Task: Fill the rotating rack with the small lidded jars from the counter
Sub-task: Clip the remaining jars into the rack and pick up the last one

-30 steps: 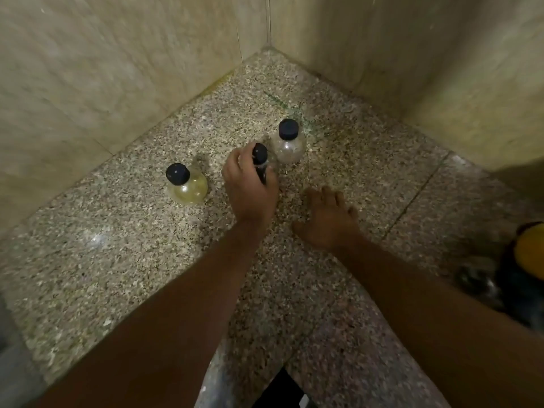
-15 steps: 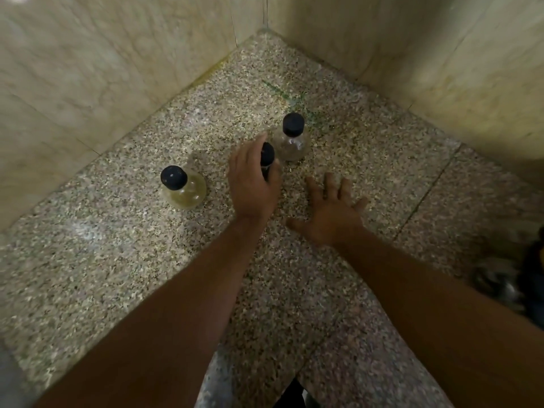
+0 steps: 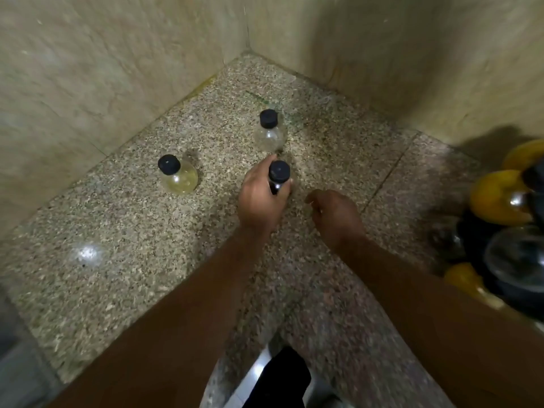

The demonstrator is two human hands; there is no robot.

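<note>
Gripping dark jar [image 3: 278,175] with black lid, left hand [image 3: 260,201] wraps fingers round its body, near middle of granite counter [image 3: 117,275]; lifted or standing, cannot tell. Right hand [image 3: 335,214] just beside, fingers loosely curled, holding nothing. Clear jar [image 3: 269,134] close behind, toward back corner; yellowish jar [image 3: 180,178] near left wall. Rotating rack [image 3: 527,295] at right edge, blurred, already holding jars. Risks: fingers clipping clear jar on lift, toppling it; smooth jar slipping from one-handed hold on way to rack.

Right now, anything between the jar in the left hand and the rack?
Only the right hand, between the black-lidded small jar in the left hand and the dark rack at right.
</note>
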